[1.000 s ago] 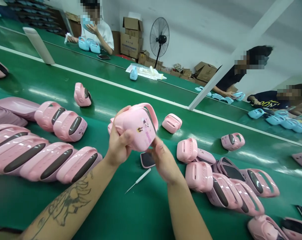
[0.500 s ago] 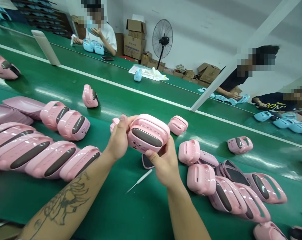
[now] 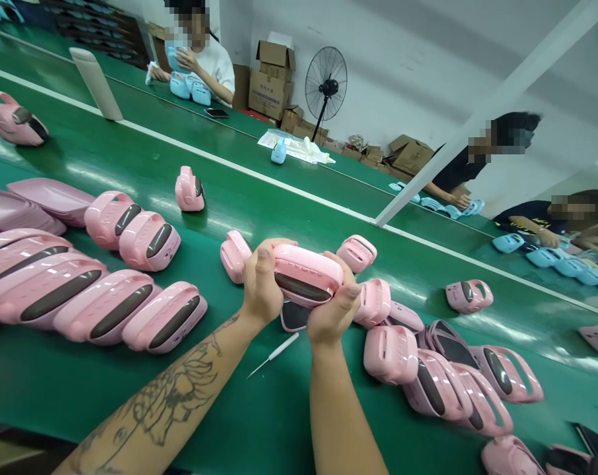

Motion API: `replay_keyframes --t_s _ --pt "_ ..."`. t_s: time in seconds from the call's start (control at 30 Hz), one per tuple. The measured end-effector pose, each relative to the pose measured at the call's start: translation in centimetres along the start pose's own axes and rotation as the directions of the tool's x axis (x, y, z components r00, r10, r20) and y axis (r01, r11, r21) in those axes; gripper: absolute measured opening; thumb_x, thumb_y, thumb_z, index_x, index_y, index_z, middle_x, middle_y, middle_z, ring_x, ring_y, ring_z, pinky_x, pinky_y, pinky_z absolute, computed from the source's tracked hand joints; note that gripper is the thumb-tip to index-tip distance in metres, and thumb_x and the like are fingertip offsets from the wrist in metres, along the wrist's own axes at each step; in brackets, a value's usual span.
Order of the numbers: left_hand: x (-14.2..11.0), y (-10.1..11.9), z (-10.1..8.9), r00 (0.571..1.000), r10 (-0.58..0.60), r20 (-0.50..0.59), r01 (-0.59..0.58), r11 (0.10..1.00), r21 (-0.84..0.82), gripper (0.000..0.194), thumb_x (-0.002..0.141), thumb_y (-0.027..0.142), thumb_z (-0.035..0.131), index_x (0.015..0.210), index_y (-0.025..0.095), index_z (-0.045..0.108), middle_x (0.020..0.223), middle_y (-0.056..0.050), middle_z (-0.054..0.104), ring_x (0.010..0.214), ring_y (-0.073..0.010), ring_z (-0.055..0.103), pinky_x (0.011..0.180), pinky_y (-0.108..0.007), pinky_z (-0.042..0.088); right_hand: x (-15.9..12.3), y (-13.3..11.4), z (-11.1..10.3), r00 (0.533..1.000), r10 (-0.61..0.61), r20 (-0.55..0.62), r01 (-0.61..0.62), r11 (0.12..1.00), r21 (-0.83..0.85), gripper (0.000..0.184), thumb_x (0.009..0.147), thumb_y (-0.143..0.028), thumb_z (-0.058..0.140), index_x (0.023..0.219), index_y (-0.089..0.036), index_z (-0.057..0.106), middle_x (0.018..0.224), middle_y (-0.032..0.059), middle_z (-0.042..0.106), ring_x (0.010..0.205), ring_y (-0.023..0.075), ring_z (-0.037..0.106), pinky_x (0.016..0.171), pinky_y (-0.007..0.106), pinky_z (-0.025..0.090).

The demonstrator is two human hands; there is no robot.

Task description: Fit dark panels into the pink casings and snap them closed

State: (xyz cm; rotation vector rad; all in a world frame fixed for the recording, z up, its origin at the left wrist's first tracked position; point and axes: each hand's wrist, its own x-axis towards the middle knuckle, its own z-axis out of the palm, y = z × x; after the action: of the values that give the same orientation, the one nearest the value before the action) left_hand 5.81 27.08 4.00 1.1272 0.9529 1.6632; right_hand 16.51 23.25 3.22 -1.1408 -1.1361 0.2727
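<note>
Between my two hands is a pink plastic housing [image 3: 308,267] with a dark oval window on its front, raised above the green bench. My left hand [image 3: 264,284] grips its left end, thumb up. Around the right end closes my right hand [image 3: 331,310]. Below the housing a dark flat panel [image 3: 293,316] lies partly hidden on the bench. A thin awl-like tool with a white handle [image 3: 283,346] rests just nearer to me. One more pink housing [image 3: 235,256] stands left of my left hand, and another [image 3: 357,253] is behind my right hand.
Rows of pink housings [image 3: 165,316] fill the left side. More pink housings [image 3: 437,386] and dark panels [image 3: 451,346] lie at right. A slanted white post [image 3: 412,188] rises from the bench. Across it, several people handle light-blue housings [image 3: 190,87]. A beige bottle [image 3: 95,82] stands far left.
My hands have moved slightly right and down with the pink housing, which is tilted so its top shows more and its front less. The housing left of my hand is now more exposed.
</note>
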Motion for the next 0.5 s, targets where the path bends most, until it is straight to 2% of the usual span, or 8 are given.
replay_keyframes --t_s 0.1,0.17,0.27,0.33,0.43,0.5 --pt "-0.1 0.2 0.7 0.998 -0.056 -0.007 0.055 0.990 -0.127 0.088 0.093 0.097 0.042 0.101 0.018 0.081 0.101 -0.012 0.082 0.105 -0.0338 0.076 0.082 -0.041 0.058 0.6 -0.4 -0.7 0.997 -0.060 0.043 0.059 0.998 0.011 0.077 0.107 -0.078 0.029 0.127 -0.019 0.075 0.124 0.0160 0.076 0.121 0.0360 0.073 0.104 0.056 0.059" --pt "0.0 0.4 1.0 0.993 -0.120 0.006 0.119 0.968 -0.221 0.092 0.090 0.099 0.042 0.101 0.017 0.081 0.101 -0.013 0.083 0.107 -0.0355 0.076 0.085 -0.043 0.060 0.7 -0.5 -1.0 0.996 -0.069 0.050 0.068 0.997 0.021 0.076 0.107 -0.079 0.032 0.125 -0.019 0.075 0.122 0.0152 0.076 0.116 0.0351 0.074 0.101 0.054 0.059" --pt "0.0 0.8 1.5 0.975 -0.205 0.081 0.221 0.924 -0.314 0.091 0.088 0.100 0.041 0.091 0.017 0.079 0.094 -0.015 0.082 0.107 -0.0392 0.077 0.085 -0.048 0.063 0.6 -0.6 -1.3 0.997 -0.073 0.003 0.073 0.997 -0.018 0.075 0.106 -0.080 0.029 0.117 -0.020 0.074 0.113 0.0137 0.076 0.107 0.0340 0.075 0.092 0.051 0.061" --pt "0.0 0.9 1.7 0.970 -0.220 0.100 0.241 0.909 -0.339 0.087 0.089 0.098 0.042 0.085 0.018 0.076 0.090 -0.016 0.082 0.106 -0.0398 0.078 0.083 -0.048 0.064 0.5 -0.6 -1.3 0.994 -0.105 -0.022 0.103 0.993 -0.058 0.077 0.106 -0.081 0.027 0.114 -0.021 0.074 0.109 0.0135 0.076 0.103 0.0342 0.075 0.088 0.051 0.061" --pt "0.2 0.6 1.8 0.978 -0.195 0.075 0.209 0.920 -0.330 0.082 0.088 0.096 0.045 0.081 0.019 0.074 0.091 -0.016 0.081 0.109 -0.0387 0.077 0.087 -0.047 0.063 0.7 -0.3 -1.0 0.987 -0.153 -0.045 0.150 0.986 -0.074 0.076 0.105 -0.080 0.028 0.111 -0.021 0.076 0.106 0.0138 0.076 0.099 0.0344 0.075 0.086 0.052 0.060" --pt "0.6 -0.1 2.0 0.975 -0.199 0.094 0.217 0.945 -0.246 0.086 0.088 0.098 0.037 0.083 0.020 0.073 0.095 -0.015 0.081 0.115 -0.0371 0.075 0.091 -0.045 0.062 1.0 0.3 -0.6 0.990 -0.102 -0.093 0.100 0.994 -0.033 0.073 0.104 -0.079 0.033 0.107 -0.021 0.077 0.106 0.0135 0.076 0.102 0.0348 0.074 0.091 0.053 0.059"
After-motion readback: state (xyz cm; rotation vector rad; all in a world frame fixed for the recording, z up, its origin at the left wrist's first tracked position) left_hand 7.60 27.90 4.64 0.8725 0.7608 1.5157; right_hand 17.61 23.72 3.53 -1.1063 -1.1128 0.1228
